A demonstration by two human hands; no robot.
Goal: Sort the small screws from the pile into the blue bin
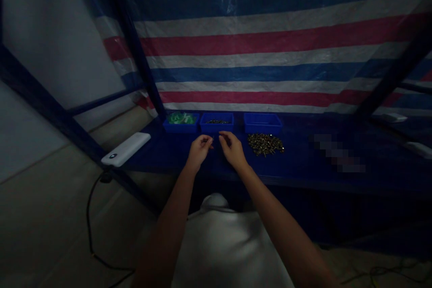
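Note:
My left hand (199, 150) is closed in a pinch, with a small thin piece (213, 138) showing at its fingertips; its exact kind is too small and dark to make out. Just to its right, my right hand (232, 147) curves toward it, thumb and index finger slightly apart, with nothing visible between them. Both hands are above the blue table, in front of a blue bin (217, 128) of small metal parts (218, 121). A pile of small brass-coloured metal parts (265, 144) lies on the table to the right of my right hand.
A blue bin (181, 129) with green and clear pieces (181, 118) stands at back left, another blue bin (263, 129) at back right. A white device (126, 148) lies at the table's left end. Blue frame posts (135, 45) and a striped sheet (249, 45) bound the bench.

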